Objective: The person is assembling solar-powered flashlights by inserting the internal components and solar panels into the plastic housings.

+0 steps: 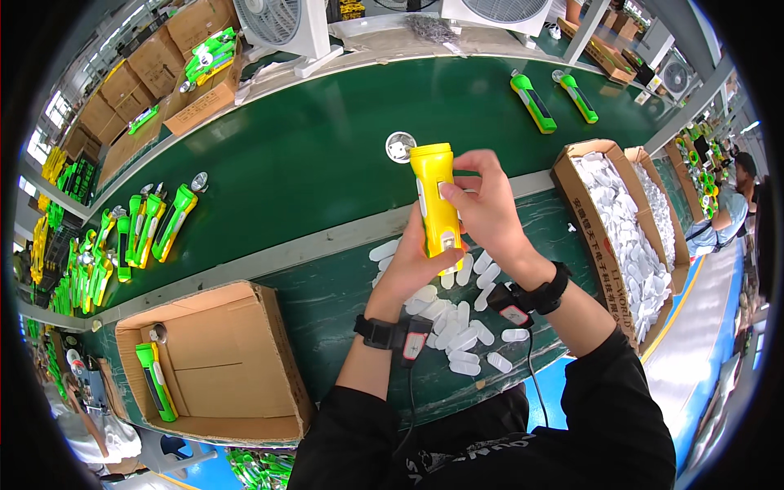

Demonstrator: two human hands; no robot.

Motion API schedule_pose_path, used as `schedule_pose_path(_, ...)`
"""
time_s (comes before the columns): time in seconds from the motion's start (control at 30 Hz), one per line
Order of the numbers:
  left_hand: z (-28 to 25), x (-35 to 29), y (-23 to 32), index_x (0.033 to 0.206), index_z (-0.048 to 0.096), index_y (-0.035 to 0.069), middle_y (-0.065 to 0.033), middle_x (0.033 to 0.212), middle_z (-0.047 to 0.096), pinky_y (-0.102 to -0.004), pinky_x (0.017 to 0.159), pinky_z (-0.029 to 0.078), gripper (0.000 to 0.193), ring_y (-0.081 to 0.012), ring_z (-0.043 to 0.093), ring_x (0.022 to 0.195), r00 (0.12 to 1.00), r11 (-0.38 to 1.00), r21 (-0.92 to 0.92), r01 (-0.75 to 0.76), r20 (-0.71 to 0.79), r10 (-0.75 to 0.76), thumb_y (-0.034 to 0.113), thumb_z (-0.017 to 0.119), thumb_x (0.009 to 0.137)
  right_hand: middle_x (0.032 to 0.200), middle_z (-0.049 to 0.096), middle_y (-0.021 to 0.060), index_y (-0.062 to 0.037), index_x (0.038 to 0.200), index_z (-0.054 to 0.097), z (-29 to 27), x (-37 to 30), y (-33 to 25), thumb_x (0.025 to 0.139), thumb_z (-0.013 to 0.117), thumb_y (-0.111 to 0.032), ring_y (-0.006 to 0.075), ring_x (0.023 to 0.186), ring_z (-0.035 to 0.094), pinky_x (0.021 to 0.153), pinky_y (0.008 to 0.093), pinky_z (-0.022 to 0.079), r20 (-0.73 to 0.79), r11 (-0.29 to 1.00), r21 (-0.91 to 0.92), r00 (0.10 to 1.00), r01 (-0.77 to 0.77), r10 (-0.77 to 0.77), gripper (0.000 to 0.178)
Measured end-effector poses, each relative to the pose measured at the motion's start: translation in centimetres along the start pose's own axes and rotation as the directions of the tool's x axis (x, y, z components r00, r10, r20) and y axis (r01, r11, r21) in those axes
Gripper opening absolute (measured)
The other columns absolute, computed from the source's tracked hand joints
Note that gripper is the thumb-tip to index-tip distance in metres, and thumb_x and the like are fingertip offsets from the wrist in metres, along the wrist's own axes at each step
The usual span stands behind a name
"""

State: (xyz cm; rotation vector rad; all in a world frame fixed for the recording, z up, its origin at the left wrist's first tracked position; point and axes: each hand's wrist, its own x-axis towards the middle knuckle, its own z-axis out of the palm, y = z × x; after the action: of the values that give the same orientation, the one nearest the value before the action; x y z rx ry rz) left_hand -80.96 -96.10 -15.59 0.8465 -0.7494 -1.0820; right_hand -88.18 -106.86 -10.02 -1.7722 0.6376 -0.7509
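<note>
A yellow flashlight body (434, 181) is held upright over the near worktop, its wide head at the top. My left hand (408, 260) wraps round its lower part. Beside the upper part, my right hand (490, 204) is closed against the body, its thumb on a small white piece (442, 189) on the side. A round silver reflector (400, 147) shows at the left of the flashlight's head; whether it is attached cannot be seen. Beneath my hands lies a loose heap of white oval plastic pieces (445, 327).
At the left stands an open cardboard box (216, 367) with one green-yellow flashlight (157, 381). Boxes of white parts (621, 237) stand at the right. A green belt (327, 139) carries two flashlights far right and several more (143, 233) at left. Fans (278, 24) stand behind it.
</note>
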Motion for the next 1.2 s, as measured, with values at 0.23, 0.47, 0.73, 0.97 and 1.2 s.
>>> schedule_pose_path(0.23, -0.6, 0.0, -1.2, 0.136, 0.024, 0.008, -0.0083, 0.109, 0.050, -0.0312, 0.081, 0.050, 0.074, -0.0173, 0.056, 0.098, 0.998, 0.989, 0.140, -0.054, 0.021, 0.052, -0.003, 0.064, 0.075, 0.109, 0.054, 0.0200, 0.0036, 0.127, 0.031, 0.1, 0.6, 0.6, 0.086, 0.055, 0.000, 0.0242, 0.092, 0.061, 0.075, 0.0327, 0.052, 0.125, 0.980, 0.129, 0.983, -0.153, 0.137, 0.047)
schedule_pose_path(0.47, -1.0, 0.0, -1.3, 0.135, 0.026, 0.009, -0.0078, 0.102, 0.054, -0.0315, 0.077, 0.050, 0.070, -0.0179, 0.059, 0.089, 0.996, 0.975, 0.207, -0.084, 0.002, 0.085, -0.004, 0.061, 0.075, 0.114, 0.056, 0.0178, -0.0006, 0.134, 0.030, 0.4, 0.7, 0.4, 0.088, 0.052, 0.001, 0.0207, 0.101, 0.056, 0.087, 0.0334, 0.046, 0.144, 0.922, 0.224, 0.946, -0.315, 0.289, 0.051)
schedule_pose_path(0.73, -0.8, -0.6, -0.4, 0.135, 0.027, 0.010, -0.0072, 0.099, 0.054, -0.0323, 0.073, 0.051, 0.071, -0.0180, 0.060, 0.085, 0.998, 0.995, 0.084, -0.053, -0.031, 0.056, -0.006, 0.059, 0.074, 0.110, 0.060, 0.0188, 0.0036, 0.138, 0.028, 0.3, -0.2, 0.1, 0.085, 0.063, -0.006, 0.0178, 0.091, 0.061, 0.073, 0.0287, 0.052, 0.280, 0.840, 0.473, 0.949, -0.268, 0.145, 0.064)
schedule_pose_path(0.97, 1.0, 0.3, -0.6, 0.126, 0.037, 0.007, -0.0083, 0.099, 0.056, -0.0311, 0.073, 0.051, 0.061, -0.0173, 0.059, 0.085, 1.000, 0.996, 0.082, -0.025, 0.009, 0.024, -0.007, 0.061, 0.072, 0.112, 0.057, 0.0184, 0.0019, 0.135, 0.033, -3.9, -0.1, -0.5, 0.084, 0.066, -0.014, 0.0194, 0.099, 0.057, 0.082, 0.0305, 0.049, 0.238, 0.915, 0.328, 0.958, -0.235, 0.160, 0.062)
schedule_pose_path(1.2, -1.7, -1.1, 0.9, 0.127, 0.041, 0.004, -0.0135, 0.103, 0.057, -0.0384, 0.072, 0.053, 0.057, -0.0252, 0.060, 0.092, 0.996, 0.949, -0.316, 0.007, -0.079, -0.034, 0.019, 0.064, 0.077, 0.106, 0.059, 0.0086, -0.0019, 0.115, 0.056, -27.0, 0.9, -3.1, 0.087, 0.063, -0.036, 0.0171, 0.099, 0.056, 0.085, 0.0298, 0.047, 0.004, 0.960, -0.274, 0.998, -0.057, 0.060, 0.045)
